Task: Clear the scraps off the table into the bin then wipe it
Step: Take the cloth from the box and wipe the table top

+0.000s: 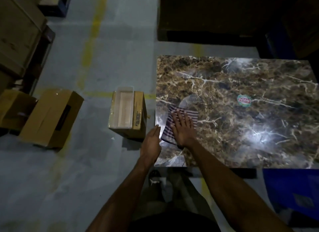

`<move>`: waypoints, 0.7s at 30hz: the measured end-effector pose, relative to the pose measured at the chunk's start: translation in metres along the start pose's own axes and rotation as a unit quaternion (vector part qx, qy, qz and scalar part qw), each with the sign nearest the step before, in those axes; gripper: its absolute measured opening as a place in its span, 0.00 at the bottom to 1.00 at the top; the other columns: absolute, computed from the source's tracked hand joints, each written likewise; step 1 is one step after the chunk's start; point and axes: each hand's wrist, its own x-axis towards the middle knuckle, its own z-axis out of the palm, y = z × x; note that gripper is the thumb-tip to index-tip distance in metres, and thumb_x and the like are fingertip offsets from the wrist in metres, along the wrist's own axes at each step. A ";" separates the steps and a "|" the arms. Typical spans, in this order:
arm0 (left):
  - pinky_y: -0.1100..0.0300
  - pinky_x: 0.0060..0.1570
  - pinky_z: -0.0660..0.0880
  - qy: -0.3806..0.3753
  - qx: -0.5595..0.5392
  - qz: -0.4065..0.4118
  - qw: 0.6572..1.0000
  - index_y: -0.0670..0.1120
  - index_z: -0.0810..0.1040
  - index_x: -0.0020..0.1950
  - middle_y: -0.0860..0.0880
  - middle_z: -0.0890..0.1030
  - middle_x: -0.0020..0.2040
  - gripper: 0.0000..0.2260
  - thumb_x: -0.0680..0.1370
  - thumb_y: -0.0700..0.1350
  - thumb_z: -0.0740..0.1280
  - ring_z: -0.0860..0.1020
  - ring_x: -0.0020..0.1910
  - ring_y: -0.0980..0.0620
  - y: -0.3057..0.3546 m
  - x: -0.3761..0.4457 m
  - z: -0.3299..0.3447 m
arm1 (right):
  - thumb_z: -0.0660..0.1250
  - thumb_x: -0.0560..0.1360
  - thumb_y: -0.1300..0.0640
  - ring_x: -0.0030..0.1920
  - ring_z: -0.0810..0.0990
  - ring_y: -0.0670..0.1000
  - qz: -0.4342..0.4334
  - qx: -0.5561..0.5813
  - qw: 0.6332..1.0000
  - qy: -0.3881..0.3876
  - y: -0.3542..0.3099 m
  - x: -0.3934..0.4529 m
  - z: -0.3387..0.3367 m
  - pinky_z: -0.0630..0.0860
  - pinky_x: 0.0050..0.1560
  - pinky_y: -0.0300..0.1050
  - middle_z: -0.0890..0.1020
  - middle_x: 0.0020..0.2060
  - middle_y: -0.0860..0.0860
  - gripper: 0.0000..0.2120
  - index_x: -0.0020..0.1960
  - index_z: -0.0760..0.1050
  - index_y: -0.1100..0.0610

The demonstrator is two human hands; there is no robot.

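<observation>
A dim warehouse: grey concrete floor (89,162) with yellow lines (91,42), cardboard boxes (50,118) and stacked crates (19,35).

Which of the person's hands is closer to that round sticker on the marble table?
Right. The right hand lies flat on the striped cloth, left of the round sticker. The left hand is farther, at the table's left edge.
</observation>
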 end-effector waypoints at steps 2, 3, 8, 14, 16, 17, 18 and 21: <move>0.74 0.72 0.52 -0.011 -0.021 -0.017 1.000 0.37 0.67 0.78 0.41 0.68 0.78 0.33 0.73 0.29 0.69 0.66 0.78 0.43 -0.005 -0.004 -0.003 | 0.46 0.87 0.43 0.84 0.48 0.59 -0.076 -0.016 0.997 0.000 0.003 -0.031 0.007 0.51 0.81 0.61 0.53 0.84 0.53 0.28 0.85 0.53 0.50; 0.76 0.71 0.50 -0.021 -0.026 -0.023 0.999 0.37 0.66 0.79 0.41 0.67 0.79 0.34 0.74 0.30 0.71 0.65 0.78 0.44 -0.009 -0.009 -0.003 | 0.47 0.87 0.44 0.84 0.51 0.60 -0.112 -0.031 0.993 -0.007 0.011 -0.047 0.009 0.53 0.81 0.62 0.55 0.84 0.54 0.28 0.85 0.55 0.51; 0.73 0.72 0.49 -0.100 -0.029 -0.036 0.994 0.38 0.59 0.82 0.41 0.60 0.82 0.42 0.72 0.33 0.75 0.59 0.81 0.44 -0.015 -0.042 -0.004 | 0.38 0.85 0.39 0.84 0.44 0.58 -0.005 0.004 1.000 -0.020 0.031 -0.066 -0.007 0.47 0.82 0.62 0.46 0.85 0.52 0.31 0.85 0.45 0.49; 0.49 0.73 0.69 -0.051 -0.044 -0.040 0.997 0.44 0.70 0.76 0.44 0.73 0.73 0.33 0.73 0.45 0.78 0.72 0.72 0.45 -0.005 -0.059 0.004 | 0.46 0.86 0.45 0.83 0.53 0.63 -0.023 0.016 1.000 -0.013 -0.051 -0.070 0.018 0.48 0.81 0.59 0.55 0.84 0.56 0.28 0.85 0.53 0.52; 0.49 0.70 0.72 -0.024 -0.019 -0.024 0.999 0.45 0.70 0.75 0.45 0.74 0.71 0.27 0.77 0.47 0.73 0.74 0.69 0.46 0.006 -0.060 0.002 | 0.47 0.86 0.45 0.83 0.56 0.63 -0.078 -0.001 0.997 -0.017 -0.042 -0.090 0.020 0.51 0.79 0.59 0.58 0.83 0.56 0.28 0.84 0.56 0.53; 0.50 0.70 0.72 -0.019 0.017 -0.028 0.999 0.45 0.69 0.76 0.44 0.73 0.73 0.28 0.77 0.46 0.73 0.74 0.70 0.45 0.008 -0.061 0.002 | 0.46 0.86 0.44 0.83 0.54 0.62 -0.094 -0.009 0.995 -0.023 -0.032 -0.101 0.018 0.51 0.80 0.59 0.57 0.84 0.55 0.28 0.85 0.55 0.52; 0.50 0.72 0.70 -0.034 0.076 -0.026 0.996 0.43 0.66 0.78 0.42 0.70 0.76 0.33 0.76 0.43 0.74 0.71 0.73 0.43 0.013 -0.063 0.002 | 0.45 0.86 0.42 0.84 0.51 0.60 -0.098 -0.014 0.995 -0.029 -0.019 -0.111 0.017 0.50 0.81 0.58 0.54 0.84 0.53 0.29 0.85 0.53 0.50; 0.47 0.77 0.61 -0.113 0.168 -0.001 0.979 0.41 0.57 0.82 0.39 0.59 0.82 0.43 0.72 0.42 0.77 0.59 0.80 0.40 0.026 -0.060 0.011 | 0.42 0.85 0.39 0.84 0.45 0.58 -0.015 0.002 0.999 -0.038 0.020 -0.129 0.005 0.48 0.82 0.61 0.48 0.85 0.52 0.31 0.85 0.48 0.49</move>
